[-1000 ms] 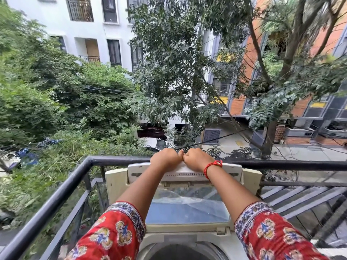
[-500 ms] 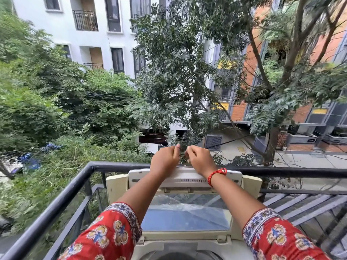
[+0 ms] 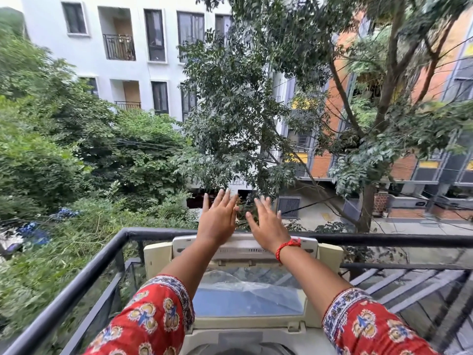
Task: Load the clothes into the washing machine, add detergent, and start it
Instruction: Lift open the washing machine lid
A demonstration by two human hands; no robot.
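A cream top-loading washing machine stands against the balcony rail, its transparent lid raised upright towards me. My left hand and my right hand are both lifted just above the lid's top edge, fingers straight and spread, holding nothing. A red thread band circles my right wrist. The drum opening sits at the bottom edge, mostly out of view. No clothes or detergent are in view.
A black metal railing runs along the left side and behind the machine. A black slatted grille lies to the right. Beyond the rail are trees, a street below and apartment buildings.
Both hands have let go of the lid's top edge, opened their fingers and risen above it. The view has tilted upward a little.
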